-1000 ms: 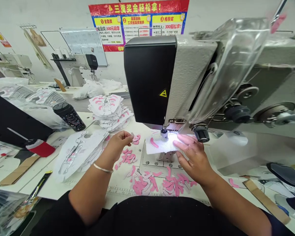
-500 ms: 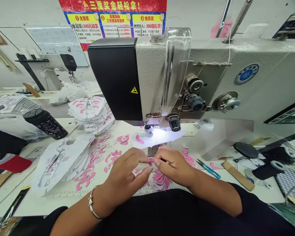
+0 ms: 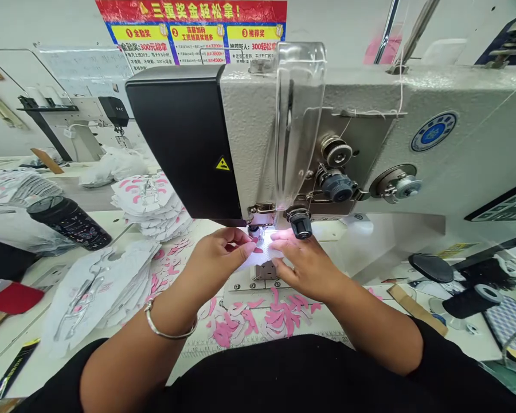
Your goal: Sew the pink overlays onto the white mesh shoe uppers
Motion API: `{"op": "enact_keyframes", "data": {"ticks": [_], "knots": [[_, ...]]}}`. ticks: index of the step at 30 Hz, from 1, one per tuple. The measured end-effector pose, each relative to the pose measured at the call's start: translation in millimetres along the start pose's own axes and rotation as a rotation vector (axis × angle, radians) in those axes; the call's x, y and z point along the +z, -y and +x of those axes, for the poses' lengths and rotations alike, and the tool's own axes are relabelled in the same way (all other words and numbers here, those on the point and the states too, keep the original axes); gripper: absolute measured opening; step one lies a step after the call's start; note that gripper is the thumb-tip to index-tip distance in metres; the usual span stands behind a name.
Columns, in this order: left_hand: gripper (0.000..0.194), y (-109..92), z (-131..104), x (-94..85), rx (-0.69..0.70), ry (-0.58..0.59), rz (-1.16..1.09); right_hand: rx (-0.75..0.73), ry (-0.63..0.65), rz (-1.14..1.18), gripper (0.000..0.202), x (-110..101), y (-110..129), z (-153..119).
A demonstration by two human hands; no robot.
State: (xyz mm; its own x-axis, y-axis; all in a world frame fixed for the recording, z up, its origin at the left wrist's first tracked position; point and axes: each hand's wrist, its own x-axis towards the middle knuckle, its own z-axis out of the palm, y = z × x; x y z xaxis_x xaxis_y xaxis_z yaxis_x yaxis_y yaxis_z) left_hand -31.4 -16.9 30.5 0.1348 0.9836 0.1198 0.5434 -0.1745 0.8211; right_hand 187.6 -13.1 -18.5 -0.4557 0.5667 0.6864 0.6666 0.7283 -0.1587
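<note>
Under the lit needle area of a sewing machine (image 3: 258, 103) lies a white mesh fabric piece (image 3: 264, 256), partly covered by my hands. My left hand (image 3: 219, 258) is at its left side, thumb and fingertips pinched on a small pink fabric piece (image 3: 256, 249) close to the presser foot (image 3: 254, 232). My right hand (image 3: 305, 261) rests on the right part of the white piece, its fingers stretched out and apart. Many pink curved cut-outs (image 3: 279, 318) lie loose on the table in front of the machine bed.
Stacks of white pieces with pink patches (image 3: 148, 201) and printed white pieces (image 3: 98, 287) stand at left, beside a black tumbler (image 3: 69, 221). At right are a cardboard strip (image 3: 417, 310) and a black thread spool (image 3: 473, 301). A ruler tape (image 3: 198, 351) runs along the front edge.
Both hands have moved forward from above the loose pink pieces to the needle area. The right hand has let go of the pink piece and spread onto the white fabric.
</note>
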Motion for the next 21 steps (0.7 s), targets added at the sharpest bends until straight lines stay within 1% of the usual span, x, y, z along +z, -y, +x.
{"op": "enact_keyframes", "data": {"ticks": [2, 5, 7, 10, 14, 17, 21], "knots": [[0.029, 5.1, 6.4, 7.7, 0.009, -0.010, -0.007, -0.022, -0.020, -0.009, 0.029, 10.6, -3.5, -3.9], [0.029, 12.5, 8.8, 17.2, 0.005, -0.044, -0.086, -0.051, -0.134, -0.011, 0.031, 23.8, -4.3, -10.8], [0.028, 16.6, 7.7, 20.5, -0.019, -0.015, -0.154, -0.056, -0.192, -0.012, 0.031, 29.0, -3.2, -14.8], [0.025, 21.5, 4.7, 22.3, -0.046, 0.038, -0.215, -0.080, -0.225, 0.008, 0.032, 31.7, -1.2, -18.8], [0.024, 25.3, 2.1, 22.8, -0.059, 0.056, -0.257, -0.082, -0.224, 0.035, 0.033, 32.3, -0.7, -20.6], [0.025, 25.3, 2.5, 21.9, -0.063, 0.070, -0.238, -0.074, -0.240, 0.051, 0.034, 33.7, -1.1, -20.3], [0.024, 23.2, 4.4, 20.5, -0.068, 0.081, -0.156, -0.111, -0.297, 0.070, 0.032, 36.2, -1.8, -19.3]]}}
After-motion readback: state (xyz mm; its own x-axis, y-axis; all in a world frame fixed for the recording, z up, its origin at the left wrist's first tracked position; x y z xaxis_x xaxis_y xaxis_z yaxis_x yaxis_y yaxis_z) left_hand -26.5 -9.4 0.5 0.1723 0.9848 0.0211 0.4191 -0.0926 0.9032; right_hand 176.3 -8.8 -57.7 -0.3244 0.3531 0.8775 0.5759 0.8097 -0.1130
